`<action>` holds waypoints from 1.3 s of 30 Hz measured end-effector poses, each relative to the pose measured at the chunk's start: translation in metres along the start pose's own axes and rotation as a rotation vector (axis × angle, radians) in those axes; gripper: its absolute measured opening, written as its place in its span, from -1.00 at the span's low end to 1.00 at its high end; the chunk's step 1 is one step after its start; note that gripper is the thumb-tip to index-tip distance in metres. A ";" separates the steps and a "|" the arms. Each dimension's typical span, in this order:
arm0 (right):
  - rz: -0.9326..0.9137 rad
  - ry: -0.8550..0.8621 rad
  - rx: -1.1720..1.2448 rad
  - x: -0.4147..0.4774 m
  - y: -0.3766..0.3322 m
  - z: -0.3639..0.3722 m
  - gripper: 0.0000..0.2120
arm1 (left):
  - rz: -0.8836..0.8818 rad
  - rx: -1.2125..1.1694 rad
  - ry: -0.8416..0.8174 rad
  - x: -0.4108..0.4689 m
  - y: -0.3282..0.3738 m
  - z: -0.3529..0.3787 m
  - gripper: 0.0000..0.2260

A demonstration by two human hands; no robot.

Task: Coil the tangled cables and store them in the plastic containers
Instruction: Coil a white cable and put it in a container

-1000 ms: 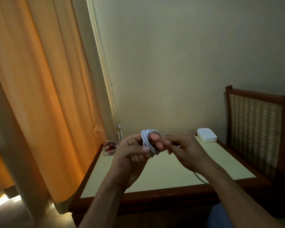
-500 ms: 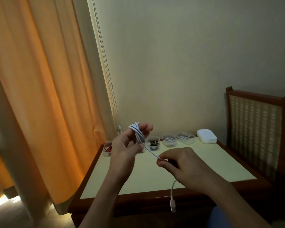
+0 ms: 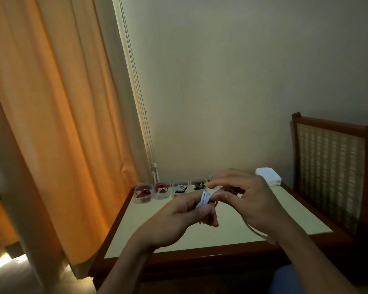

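Note:
A white cable (image 3: 205, 198) is wound in loops around the fingers of my left hand (image 3: 180, 219), which holds the coil above the table. My right hand (image 3: 246, 200) is right beside it, fingers curled and pinching the loose strand at the coil. The free end of the cable (image 3: 256, 231) trails blurred down below my right wrist. A row of small clear plastic containers (image 3: 161, 190) stands at the table's far edge, each with a coiled cable inside; the right ones are hidden behind my hands.
The wooden-rimmed table (image 3: 200, 252) has a pale top. A stack of white lids (image 3: 268, 178) lies at the back right. A chair back (image 3: 336, 172) with woven cane stands to the right. Orange curtains (image 3: 51, 124) hang on the left.
My right hand has risen from low over the table back up to the coil, taking the strand with it. My left hand has dropped lower and tilted. The dangling plug is out of sight.

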State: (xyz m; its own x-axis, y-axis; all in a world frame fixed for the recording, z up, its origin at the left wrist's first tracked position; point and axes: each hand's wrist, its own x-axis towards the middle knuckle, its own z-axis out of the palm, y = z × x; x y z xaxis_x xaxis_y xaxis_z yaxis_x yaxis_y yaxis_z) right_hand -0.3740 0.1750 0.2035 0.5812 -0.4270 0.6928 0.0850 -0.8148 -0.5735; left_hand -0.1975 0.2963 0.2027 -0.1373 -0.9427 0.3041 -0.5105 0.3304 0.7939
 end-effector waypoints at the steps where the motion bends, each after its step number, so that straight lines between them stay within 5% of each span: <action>1: 0.059 -0.056 0.087 -0.001 -0.001 0.001 -0.76 | 0.012 -0.070 -0.014 -0.001 0.000 0.000 -0.83; 6: 0.149 -0.181 0.236 -0.005 -0.008 0.007 -0.73 | 0.047 -0.355 -0.074 -0.001 -0.001 -0.005 -0.81; 14: 0.151 -0.110 0.156 -0.018 -0.015 0.009 -0.74 | 0.013 -0.309 -0.045 0.002 -0.001 -0.008 -0.80; 25: 0.105 0.159 0.024 -0.023 -0.021 0.012 -0.85 | 0.067 -0.343 0.321 0.012 0.011 0.033 -0.73; 33: 0.050 0.283 0.008 -0.029 -0.035 0.018 -0.86 | -0.001 0.013 0.491 0.000 0.020 0.048 -0.72; 39: 0.072 0.338 -0.016 -0.036 -0.036 0.015 -0.82 | -0.024 -0.068 0.559 -0.009 0.035 0.046 -0.84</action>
State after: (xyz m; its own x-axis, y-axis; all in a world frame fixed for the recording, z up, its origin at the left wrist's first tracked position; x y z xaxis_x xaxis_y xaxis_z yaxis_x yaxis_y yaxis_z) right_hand -0.3861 0.2253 0.1928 0.2839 -0.5869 0.7582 0.0392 -0.7830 -0.6208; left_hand -0.2536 0.3137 0.2034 0.3538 -0.7880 0.5038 -0.4493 0.3293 0.8305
